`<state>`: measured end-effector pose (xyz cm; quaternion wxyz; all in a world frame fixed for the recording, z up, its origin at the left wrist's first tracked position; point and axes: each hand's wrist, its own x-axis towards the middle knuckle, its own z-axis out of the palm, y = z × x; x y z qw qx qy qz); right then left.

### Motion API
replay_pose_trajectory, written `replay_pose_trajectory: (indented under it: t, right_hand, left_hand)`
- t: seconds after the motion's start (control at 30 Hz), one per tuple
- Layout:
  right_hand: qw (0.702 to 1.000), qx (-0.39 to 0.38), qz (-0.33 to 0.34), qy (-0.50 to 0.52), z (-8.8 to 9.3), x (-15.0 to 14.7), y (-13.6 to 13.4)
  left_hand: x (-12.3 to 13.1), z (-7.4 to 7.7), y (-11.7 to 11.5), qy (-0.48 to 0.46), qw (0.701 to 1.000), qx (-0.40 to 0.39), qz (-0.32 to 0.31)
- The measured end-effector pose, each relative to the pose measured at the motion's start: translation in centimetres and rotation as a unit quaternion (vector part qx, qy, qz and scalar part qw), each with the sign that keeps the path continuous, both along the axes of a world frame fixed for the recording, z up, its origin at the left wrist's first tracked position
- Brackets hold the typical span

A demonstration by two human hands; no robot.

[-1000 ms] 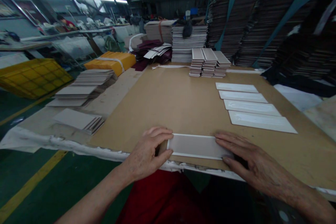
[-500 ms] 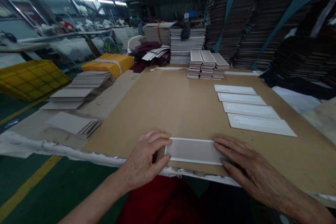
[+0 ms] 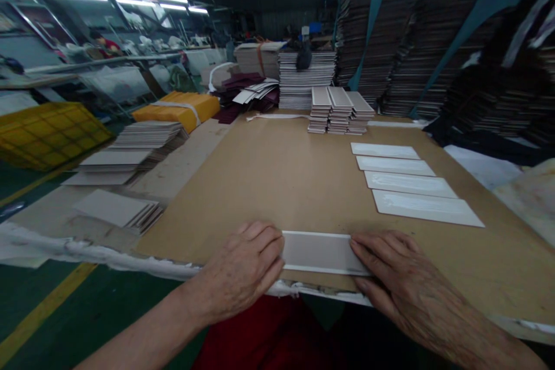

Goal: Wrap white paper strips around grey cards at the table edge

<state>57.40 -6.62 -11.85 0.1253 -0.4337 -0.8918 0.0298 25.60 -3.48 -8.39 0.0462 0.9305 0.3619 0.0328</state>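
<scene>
Holding the grey panel (image 3: 316, 251) flat near the front of the desk (image 3: 173, 170), I have my left hand (image 3: 243, 269) on one end and my right hand (image 3: 405, 272) on the other. The left fingers are bent and bunched over its left end, the thumb low on the near side. The right fingers stretch across its right end, the thumb apart from them by the near edge. How hard either hand presses, I cannot tell. Between them shows a plain grey face with thin white borders along both long sides. Under it spreads a tan sheet (image 3: 269, 173).

Beyond my right hand, four glossy white panels (image 3: 407, 184) lie in a row running away from me, each close beside the next. Farther back, three short stacks of narrow panels (image 3: 340, 98) stand side by side, with a taller stack of pale sheets (image 3: 306, 78) behind them. On my left, a small fanned pile of grey boards (image 3: 113, 208) lies near the front, then a larger stepped pile (image 3: 145, 134), then an orange-yellow bundle (image 3: 180, 110) bound with a white strap. A yellow crate (image 3: 47, 136) sits farther left, off the desk.
</scene>
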Motion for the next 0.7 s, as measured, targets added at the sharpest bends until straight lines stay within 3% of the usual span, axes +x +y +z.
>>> replay_pose_trajectory:
  t: [0.17,0.3,0.53,0.6,0.7]
  right_hand:
    - [1.0,0.012,0.011,-0.012,0.0,-0.8,-0.1]
    - [1.0,0.008,0.012,-0.017,-1.0,0.8,-0.6]
    - [0.993,-0.037,-0.097,0.063,0.4,5.4,-1.1]
    - [0.993,-0.06,-0.087,0.058,0.8,4.9,-0.9]
    - [0.994,-0.104,-0.019,0.025,0.7,3.1,-0.9]
  left_hand:
    - [0.9,0.2,0.0,0.027,0.998,0.042,-0.047]
    - [0.6,-0.4,-0.1,0.027,0.997,0.059,-0.041]
    - [-0.3,-1.4,0.1,-0.012,0.999,0.037,-0.026]
    - [-0.3,-1.5,0.1,-0.019,0.999,0.032,-0.023]
    - [-0.5,-1.6,0.1,-0.033,0.999,0.025,-0.023]
